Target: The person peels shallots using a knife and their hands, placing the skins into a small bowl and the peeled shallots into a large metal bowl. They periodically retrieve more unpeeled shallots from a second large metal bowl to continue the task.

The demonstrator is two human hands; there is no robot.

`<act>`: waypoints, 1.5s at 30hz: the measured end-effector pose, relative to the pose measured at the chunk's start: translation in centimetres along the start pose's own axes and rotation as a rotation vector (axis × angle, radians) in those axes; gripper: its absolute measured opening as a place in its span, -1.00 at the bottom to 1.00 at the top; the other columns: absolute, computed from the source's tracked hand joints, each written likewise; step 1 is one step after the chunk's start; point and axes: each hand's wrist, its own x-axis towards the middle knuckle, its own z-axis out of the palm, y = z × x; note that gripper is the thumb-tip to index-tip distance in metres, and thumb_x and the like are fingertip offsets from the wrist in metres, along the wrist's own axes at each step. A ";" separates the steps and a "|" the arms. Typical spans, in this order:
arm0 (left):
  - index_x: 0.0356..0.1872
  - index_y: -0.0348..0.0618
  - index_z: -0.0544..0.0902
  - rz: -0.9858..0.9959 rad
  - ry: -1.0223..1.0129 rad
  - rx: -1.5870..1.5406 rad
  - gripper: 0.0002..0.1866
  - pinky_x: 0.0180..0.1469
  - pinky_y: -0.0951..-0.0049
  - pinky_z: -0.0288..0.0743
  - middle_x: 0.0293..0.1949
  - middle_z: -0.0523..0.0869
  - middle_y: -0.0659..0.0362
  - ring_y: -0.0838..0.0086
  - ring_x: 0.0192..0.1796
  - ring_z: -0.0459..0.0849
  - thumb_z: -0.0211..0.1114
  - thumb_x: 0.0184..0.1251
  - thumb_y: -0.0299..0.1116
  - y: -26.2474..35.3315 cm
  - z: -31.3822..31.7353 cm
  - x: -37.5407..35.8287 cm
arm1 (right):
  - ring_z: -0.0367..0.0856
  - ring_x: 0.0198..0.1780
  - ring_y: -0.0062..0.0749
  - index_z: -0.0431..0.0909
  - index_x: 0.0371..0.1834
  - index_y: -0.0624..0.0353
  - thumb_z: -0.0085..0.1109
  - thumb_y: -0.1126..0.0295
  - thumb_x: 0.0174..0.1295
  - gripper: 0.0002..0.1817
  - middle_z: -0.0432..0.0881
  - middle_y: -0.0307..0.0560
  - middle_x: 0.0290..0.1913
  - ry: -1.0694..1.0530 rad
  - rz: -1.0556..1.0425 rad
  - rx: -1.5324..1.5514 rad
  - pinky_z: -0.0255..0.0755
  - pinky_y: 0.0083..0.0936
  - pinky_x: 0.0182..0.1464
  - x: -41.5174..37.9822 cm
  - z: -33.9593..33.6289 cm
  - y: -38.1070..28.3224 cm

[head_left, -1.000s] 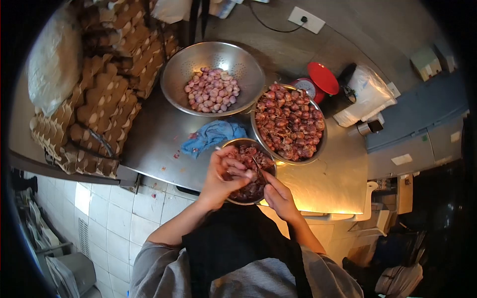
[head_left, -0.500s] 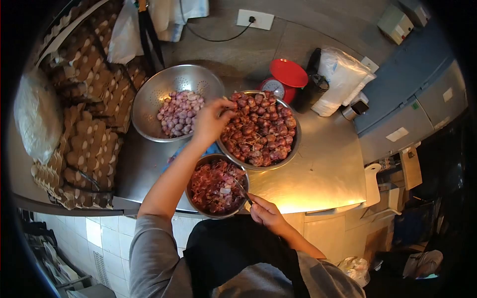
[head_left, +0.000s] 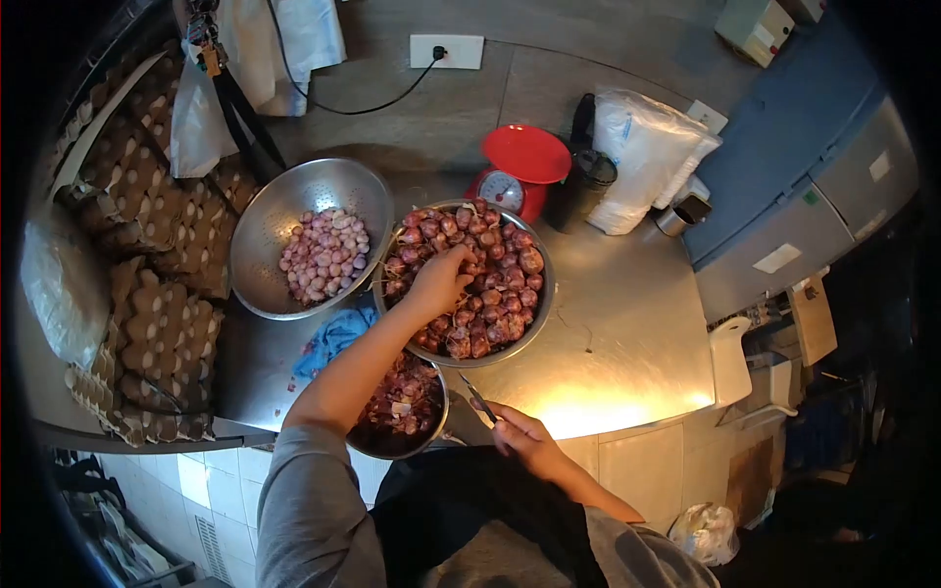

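My left hand (head_left: pixel 438 286) is over the steel bowl (head_left: pixel 549 304) of unpeeled red shallots (head_left: pixel 505 284). Its fingers curl down among the shallots, and the fingertips are hidden. My right hand (head_left: pixel 524 438) grips a small knife (head_left: pixel 477 398), blade pointing up and left, just off the counter's front edge. Beneath my left forearm, partly covered by it, a smaller steel bowl (head_left: pixel 443 416) contains reddish skins and trimmings (head_left: pixel 400 404). Farther left, peeled pale-pink shallots (head_left: pixel 323 255) lie in a steel colander (head_left: pixel 260 220).
A blue cloth (head_left: pixel 336 338) lies between colander and small bowl. Stacked egg trays (head_left: pixel 167 343) crowd the left. Behind the shallots stand a red scale (head_left: pixel 526 157), a dark cylindrical container (head_left: pixel 585 186) and a white plastic pack (head_left: pixel 642 157). Grey cabinets (head_left: pixel 794 196) flank the steel counter (head_left: pixel 627 323).
My left hand has moved from the shallot bowl's left rim deeper over the shallots. The knife has left the small bowl, moving right with my right hand. The camera view has shifted.
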 end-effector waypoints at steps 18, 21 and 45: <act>-0.13 -0.25 0.51 -0.406 0.505 -1.556 -0.75 -0.18 0.54 0.56 -0.22 0.59 0.17 0.53 -0.27 0.60 0.20 0.12 -0.61 1.8 -2.6 -22.3 | 0.46 0.08 -0.34 0.16 0.27 0.15 -0.10 0.42 0.26 -0.52 0.41 0.02 0.14 -0.193 -0.226 -0.527 0.29 -0.58 0.05 6.4 5.3 -2.5; -0.17 -0.25 0.52 -0.436 0.505 -1.504 -0.77 -0.18 0.55 0.56 -0.23 0.60 0.15 0.53 -0.28 0.61 0.20 0.11 -0.63 1.6 -3.0 -23.6 | 0.43 0.13 -0.32 0.16 0.27 0.17 -0.09 0.42 0.26 -0.52 0.38 0.03 0.16 -0.200 -0.251 -0.516 0.26 -0.56 0.10 6.0 6.3 -2.1; -0.26 -0.29 0.60 -0.228 0.752 -0.964 -0.72 -0.13 0.54 0.45 -0.30 0.64 0.18 0.55 -0.20 0.58 0.38 -0.01 -0.39 -0.4 -4.0 -30.9 | 0.25 -0.73 -0.38 0.14 0.10 -0.03 -0.27 -0.08 0.28 -0.52 0.30 -0.16 -0.67 -0.325 -0.131 -0.286 0.20 -0.52 -0.71 10.8 11.6 4.2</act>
